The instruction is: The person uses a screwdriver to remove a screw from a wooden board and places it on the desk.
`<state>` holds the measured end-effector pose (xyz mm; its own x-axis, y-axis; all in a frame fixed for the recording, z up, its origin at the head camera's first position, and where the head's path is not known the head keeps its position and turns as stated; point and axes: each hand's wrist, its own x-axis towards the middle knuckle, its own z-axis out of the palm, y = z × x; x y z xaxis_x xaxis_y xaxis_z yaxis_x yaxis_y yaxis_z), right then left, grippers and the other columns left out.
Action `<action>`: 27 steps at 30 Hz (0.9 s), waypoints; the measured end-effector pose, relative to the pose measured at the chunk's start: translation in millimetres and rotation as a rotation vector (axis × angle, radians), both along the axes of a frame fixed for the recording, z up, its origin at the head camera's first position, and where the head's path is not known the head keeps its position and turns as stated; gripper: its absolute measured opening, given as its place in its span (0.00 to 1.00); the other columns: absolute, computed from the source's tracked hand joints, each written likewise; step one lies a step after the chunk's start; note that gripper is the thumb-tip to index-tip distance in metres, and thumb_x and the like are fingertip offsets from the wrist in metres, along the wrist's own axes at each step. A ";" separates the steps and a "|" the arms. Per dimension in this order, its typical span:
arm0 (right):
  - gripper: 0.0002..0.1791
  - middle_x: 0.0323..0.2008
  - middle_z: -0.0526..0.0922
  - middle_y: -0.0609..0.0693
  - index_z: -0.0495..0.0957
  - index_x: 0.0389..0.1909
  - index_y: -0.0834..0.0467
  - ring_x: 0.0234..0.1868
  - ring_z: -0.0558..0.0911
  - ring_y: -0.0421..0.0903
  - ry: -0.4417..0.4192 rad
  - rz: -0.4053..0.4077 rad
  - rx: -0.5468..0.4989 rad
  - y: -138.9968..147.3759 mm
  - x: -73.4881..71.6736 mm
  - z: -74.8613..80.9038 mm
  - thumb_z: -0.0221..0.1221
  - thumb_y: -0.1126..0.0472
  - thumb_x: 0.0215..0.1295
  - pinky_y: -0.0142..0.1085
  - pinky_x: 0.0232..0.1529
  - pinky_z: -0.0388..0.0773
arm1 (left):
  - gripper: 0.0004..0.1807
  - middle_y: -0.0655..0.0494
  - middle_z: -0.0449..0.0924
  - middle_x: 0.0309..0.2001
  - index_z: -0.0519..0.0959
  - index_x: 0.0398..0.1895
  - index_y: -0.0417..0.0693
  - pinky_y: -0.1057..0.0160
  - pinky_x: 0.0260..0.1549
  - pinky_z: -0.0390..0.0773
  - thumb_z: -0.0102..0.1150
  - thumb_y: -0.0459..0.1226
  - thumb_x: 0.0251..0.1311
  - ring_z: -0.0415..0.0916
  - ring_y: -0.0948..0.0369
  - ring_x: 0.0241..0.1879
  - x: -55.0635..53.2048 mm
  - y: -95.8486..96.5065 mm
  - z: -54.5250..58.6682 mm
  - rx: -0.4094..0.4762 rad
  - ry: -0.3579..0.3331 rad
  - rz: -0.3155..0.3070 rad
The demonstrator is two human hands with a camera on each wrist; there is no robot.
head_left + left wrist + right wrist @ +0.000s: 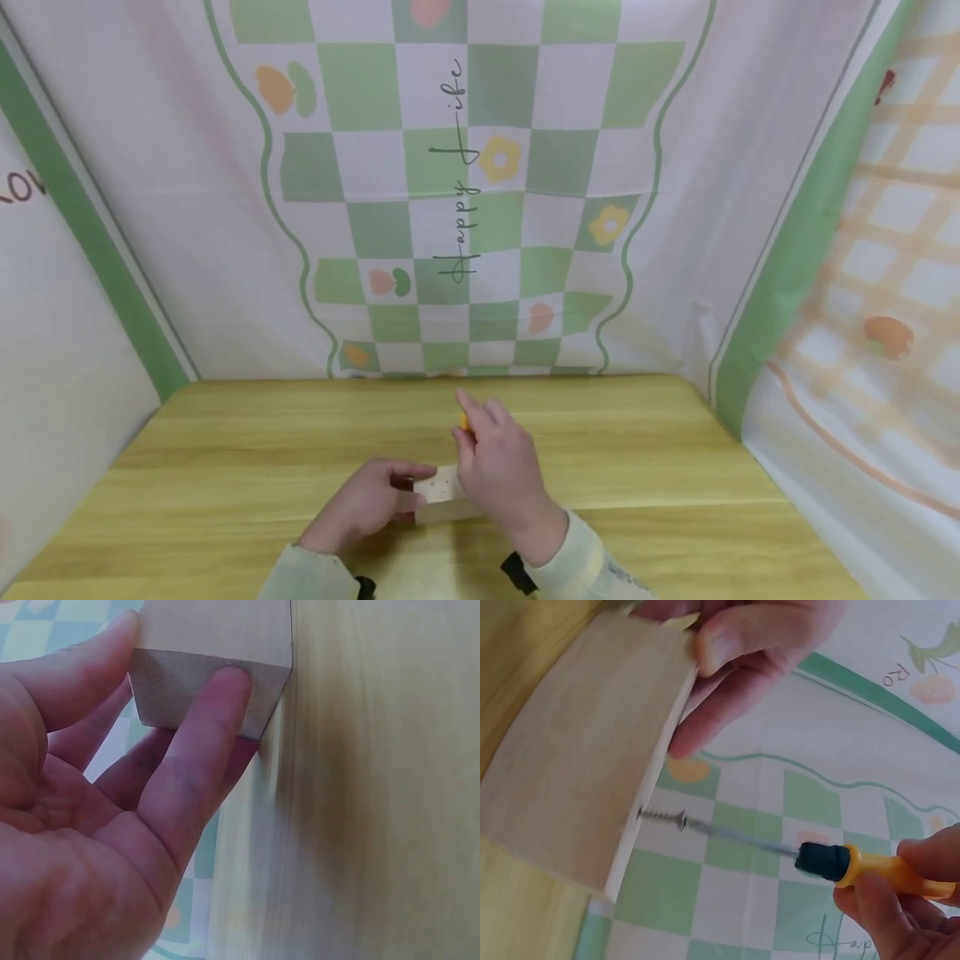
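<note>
A pale wooden block (437, 486) stands on the table, with several small dark holes in its top face. My left hand (372, 498) grips the block's left end; in the left wrist view one finger presses flat on the end face of the block (202, 637). Above the block, my right hand (498, 462) holds a screwdriver by its yellow handle (889, 874), which has a black collar. The screwdriver's thin shaft reaches to the head of a screw (662, 817). That screw stands partly in the block's top face, much of its thread showing.
The wood-grain table (285, 417) extends around both hands. A white cloth with green checks (502, 83) hangs behind its far edge. More printed cloth hangs at the left (67, 333) and right (847, 333) sides.
</note>
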<state>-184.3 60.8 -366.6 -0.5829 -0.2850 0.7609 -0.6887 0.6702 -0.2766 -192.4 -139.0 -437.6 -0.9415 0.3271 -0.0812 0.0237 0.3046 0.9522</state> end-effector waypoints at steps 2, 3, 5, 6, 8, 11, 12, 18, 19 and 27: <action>0.23 0.28 0.75 0.49 0.79 0.55 0.69 0.24 0.72 0.39 -0.023 0.055 0.006 3.2 -1.3 1.6 0.67 0.74 0.57 0.28 0.23 0.75 | 0.22 0.50 0.81 0.46 0.82 0.57 0.39 0.57 0.38 0.83 0.67 0.27 0.56 0.78 0.55 0.41 0.1 -0.1 0.3 0.022 -0.022 0.001; 0.23 0.29 0.77 0.49 0.79 0.56 0.68 0.25 0.73 0.39 -0.051 0.101 0.012 6.1 -3.4 3.0 0.67 0.74 0.57 0.29 0.24 0.76 | 0.22 0.49 0.81 0.46 0.81 0.57 0.39 0.57 0.38 0.84 0.67 0.27 0.56 0.78 0.55 0.41 0.1 -0.1 0.5 0.033 -0.036 0.002; 0.23 0.32 0.79 0.49 0.79 0.57 0.65 0.26 0.76 0.40 -0.142 0.239 0.014 14.7 -10.7 6.1 0.65 0.75 0.59 0.30 0.27 0.78 | 0.22 0.48 0.80 0.46 0.81 0.57 0.38 0.57 0.38 0.84 0.67 0.27 0.57 0.79 0.55 0.41 -0.1 -0.1 0.7 0.044 -0.051 0.004; 0.23 0.33 0.81 0.49 0.79 0.57 0.64 0.27 0.77 0.40 -0.208 0.315 0.010 20.1 -15.6 7.8 0.64 0.76 0.60 0.31 0.28 0.80 | 0.23 0.48 0.80 0.47 0.80 0.58 0.38 0.56 0.39 0.84 0.66 0.26 0.57 0.79 0.54 0.41 -0.2 0.2 0.6 0.058 -0.066 0.004; 0.23 0.35 0.83 0.48 0.79 0.59 0.61 0.29 0.80 0.40 -0.361 0.435 -0.011 31.2 -25.8 10.7 0.63 0.75 0.63 0.34 0.31 0.82 | 0.23 0.47 0.80 0.47 0.80 0.58 0.38 0.56 0.40 0.84 0.66 0.26 0.57 0.79 0.54 0.42 -0.4 0.5 0.3 0.071 -0.082 0.008; 0.23 0.40 0.84 0.46 0.79 0.61 0.57 0.33 0.82 0.39 -0.502 0.464 -0.026 40.5 -33.7 12.7 0.60 0.74 0.66 0.35 0.33 0.83 | 0.23 0.47 0.79 0.48 0.80 0.58 0.38 0.56 0.40 0.84 0.66 0.25 0.57 0.79 0.54 0.43 -0.5 1.3 -0.1 0.066 -0.084 0.014; 0.22 0.41 0.85 0.46 0.78 0.62 0.57 0.33 0.82 0.39 -0.488 0.431 -0.018 40.5 -33.4 12.8 0.61 0.72 0.67 0.35 0.34 0.83 | 0.23 0.47 0.79 0.48 0.80 0.58 0.38 0.56 0.39 0.84 0.66 0.25 0.57 0.79 0.54 0.43 -0.5 1.5 -0.2 0.063 -0.084 0.015; 0.23 0.29 0.74 0.45 0.79 0.60 0.60 0.23 0.70 0.35 -0.083 0.055 0.076 16.7 -14.4 4.5 0.68 0.61 0.64 0.26 0.20 0.72 | 0.22 0.49 0.80 0.47 0.81 0.57 0.40 0.57 0.38 0.84 0.66 0.27 0.57 0.78 0.55 0.42 -1.2 1.7 0.7 0.041 -0.057 0.007; 0.24 0.27 0.70 0.45 0.79 0.59 0.62 0.21 0.67 0.36 -0.025 0.012 0.074 12.1 -11.5 2.8 0.69 0.62 0.63 0.26 0.18 0.69 | 0.22 0.50 0.80 0.47 0.82 0.57 0.41 0.57 0.38 0.84 0.67 0.27 0.58 0.78 0.56 0.42 -1.4 1.4 1.0 0.029 -0.045 0.006; 0.25 0.27 0.74 0.47 0.79 0.57 0.68 0.23 0.70 0.37 0.018 0.092 0.015 0.6 -4.1 0.2 0.68 0.75 0.56 0.27 0.22 0.74 | 0.21 0.50 0.81 0.49 0.82 0.56 0.41 0.57 0.39 0.83 0.68 0.28 0.57 0.78 0.56 0.42 -1.8 0.6 0.0 0.018 -0.031 -0.002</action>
